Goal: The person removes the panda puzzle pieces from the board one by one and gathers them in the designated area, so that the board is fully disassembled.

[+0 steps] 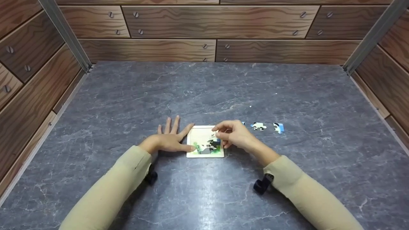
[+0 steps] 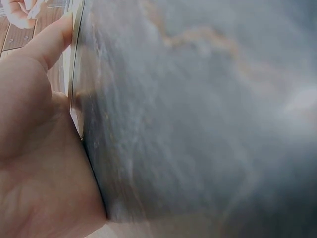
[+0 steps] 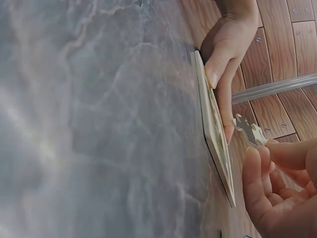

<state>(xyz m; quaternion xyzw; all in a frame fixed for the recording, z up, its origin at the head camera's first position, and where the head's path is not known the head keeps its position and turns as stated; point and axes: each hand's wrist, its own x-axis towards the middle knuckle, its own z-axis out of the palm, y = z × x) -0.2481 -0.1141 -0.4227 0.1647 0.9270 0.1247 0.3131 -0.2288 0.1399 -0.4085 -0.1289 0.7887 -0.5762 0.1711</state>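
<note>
Here | right hand (image 1: pixel 238 134) pinches puzzle piece (image 3: pixel 245 130) by its edge | left hand (image 1: pixel 169 142), spread, touches puzzle tray (image 1: pixel 205 156)

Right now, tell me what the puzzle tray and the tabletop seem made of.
Puzzle tray: probably wood or fibreboard, pale and smooth, judging by its plain cream rim. Tabletop: looks like polished dark grey stone, with pale veins and a bright reflection, though a printed laminate is possible.

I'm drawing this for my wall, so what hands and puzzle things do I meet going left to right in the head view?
Bare left hand → pale, square puzzle tray → bare right hand → mostly white jigsaw piece with black marks → blue, white and black jigsaw piece.
</note>
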